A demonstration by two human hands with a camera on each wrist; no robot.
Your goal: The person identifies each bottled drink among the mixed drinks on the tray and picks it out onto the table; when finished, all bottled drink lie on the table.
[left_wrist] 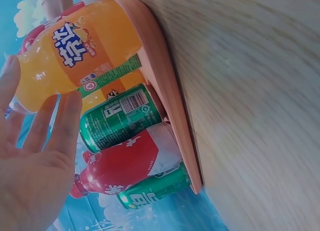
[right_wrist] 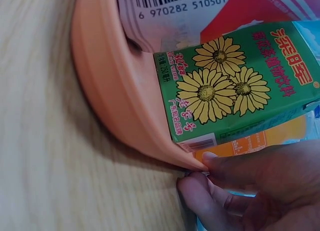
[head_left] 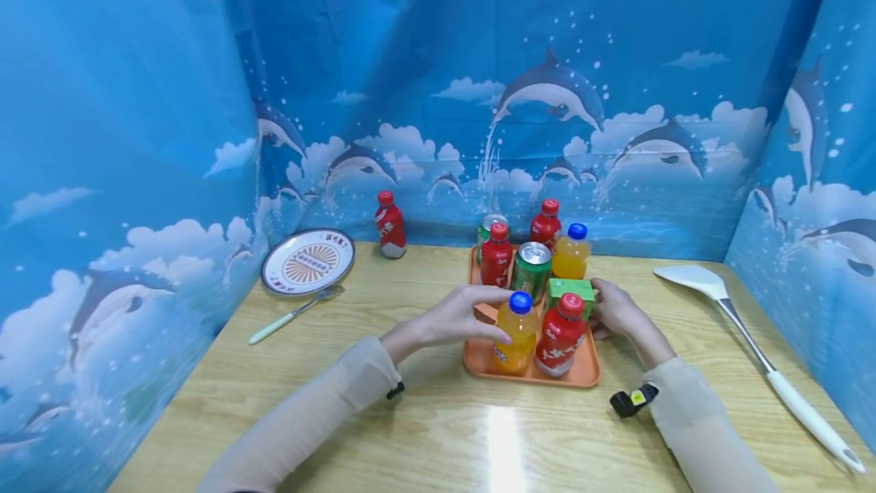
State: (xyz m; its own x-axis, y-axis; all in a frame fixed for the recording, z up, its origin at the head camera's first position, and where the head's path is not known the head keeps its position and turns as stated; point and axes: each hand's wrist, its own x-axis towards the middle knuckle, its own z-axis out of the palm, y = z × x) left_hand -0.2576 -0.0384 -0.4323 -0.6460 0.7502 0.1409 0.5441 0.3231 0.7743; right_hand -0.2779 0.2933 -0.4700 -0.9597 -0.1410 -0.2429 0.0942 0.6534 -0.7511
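An orange tray (head_left: 479,365) on the table carries several drinks. My left hand (head_left: 455,318) is beside an orange soda bottle (head_left: 515,341) with a blue cap, at the tray's front. Its thumb and fairly straight fingers lie close to the bottle's upper part; the palm (left_wrist: 35,186) shows in the left wrist view. My right hand (head_left: 616,310) pinches the tray's right rim between thumb and fingers, near a green drink carton (right_wrist: 220,86). In front of the carton stands a red bottle (head_left: 561,337). Behind are green cans (head_left: 531,268), red bottles (head_left: 496,256) and another orange bottle (head_left: 571,253).
A lone red bottle (head_left: 391,227) stands at the back, left of the tray. Further left are a patterned plate (head_left: 308,261) and a spoon (head_left: 294,316) with a pale handle. A white spatula (head_left: 760,348) lies along the right side. Dolphin-print curtains (head_left: 424,97) enclose the table.
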